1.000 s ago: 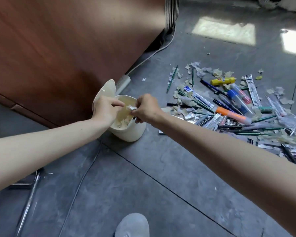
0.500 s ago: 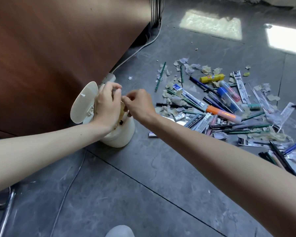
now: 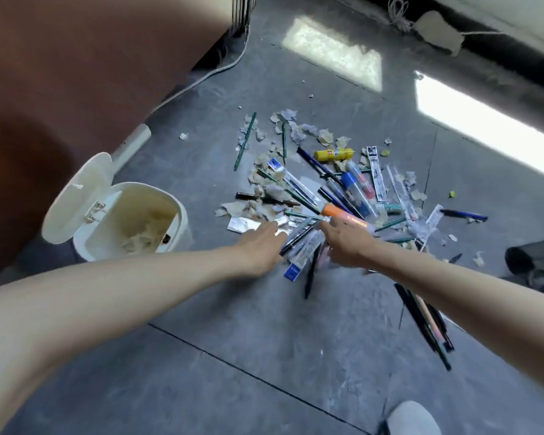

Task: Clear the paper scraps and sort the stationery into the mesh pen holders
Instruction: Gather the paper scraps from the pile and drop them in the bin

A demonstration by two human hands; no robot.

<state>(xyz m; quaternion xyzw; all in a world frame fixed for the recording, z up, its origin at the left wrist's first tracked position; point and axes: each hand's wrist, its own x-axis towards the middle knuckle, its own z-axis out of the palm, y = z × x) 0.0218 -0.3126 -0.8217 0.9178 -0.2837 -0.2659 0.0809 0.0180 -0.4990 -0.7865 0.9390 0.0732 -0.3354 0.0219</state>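
Note:
A heap of stationery (image 3: 336, 196) lies on the grey floor: pens, green pencils, an orange marker (image 3: 343, 214), a yellow glue bottle (image 3: 333, 154), mixed with torn paper scraps (image 3: 299, 133). My left hand (image 3: 261, 246) reaches over the near edge of the heap, fingers spread, holding nothing. My right hand (image 3: 346, 240) hovers beside it over the pens, fingers apart and empty. A small cream bin (image 3: 176, 227) with its lid (image 3: 76, 199) flipped up stands to the left, scraps inside. A black mesh pen holder (image 3: 534, 257) lies at the right edge.
A brown wooden cabinet (image 3: 91, 64) rises at the left with a white cable (image 3: 201, 78) along its base. A bundle of dark pencils (image 3: 427, 324) lies apart under my right forearm. My light shoe (image 3: 412, 419) shows at the bottom.
Both hands have left the cream bin and moved right to the stationery heap, now open over it. The view has swung right, showing the mesh holder.

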